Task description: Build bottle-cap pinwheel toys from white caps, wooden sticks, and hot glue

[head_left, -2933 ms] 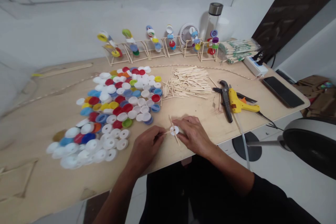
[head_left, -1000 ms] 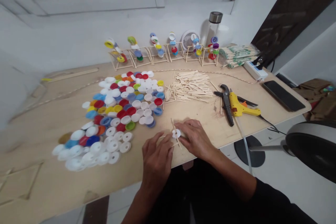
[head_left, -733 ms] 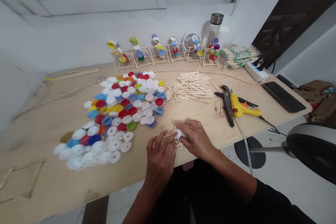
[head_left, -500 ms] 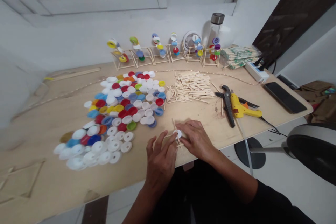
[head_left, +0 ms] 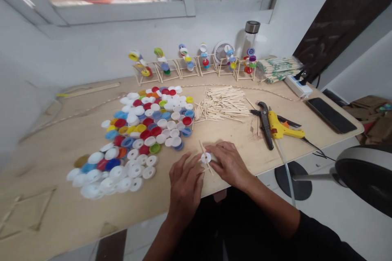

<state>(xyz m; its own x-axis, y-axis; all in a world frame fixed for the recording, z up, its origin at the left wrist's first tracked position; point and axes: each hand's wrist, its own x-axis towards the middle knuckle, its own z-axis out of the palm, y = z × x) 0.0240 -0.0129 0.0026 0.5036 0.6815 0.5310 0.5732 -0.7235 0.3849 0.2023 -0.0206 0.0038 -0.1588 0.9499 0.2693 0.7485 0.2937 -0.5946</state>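
A small white bottle cap (head_left: pixel 203 158) with a hole in it lies near the table's front edge. Thin wooden sticks (head_left: pixel 201 145) cross over it. On its right side my right hand (head_left: pixel 230 164) holds the cap with thumb and forefinger. My left hand (head_left: pixel 184 181) rests at the left, its fingertips close to the cap and its thumb apart from the forefinger. Whether the left fingertips touch the cap is hard to make out. Further left spread many loose bottle caps (head_left: pixel 150 140) in white, red, blue, yellow and green. Behind my hands lies a pile of short wooden sticks (head_left: pixel 225 104).
A yellow glue gun (head_left: pixel 283 129) and black-handled cutters (head_left: pixel 266 124) lie at the right, near a phone (head_left: pixel 331 115) and a power strip (head_left: pixel 298 86). Stick frames with cap wheels (head_left: pixel 188 67) line the wall, with a glass bottle (head_left: pixel 250 38) behind.
My left hand has drawn back slightly to the left, its thumb and forefinger parting, so more of the white cap shows. My right hand stays at the cap. The view has tilted slightly.
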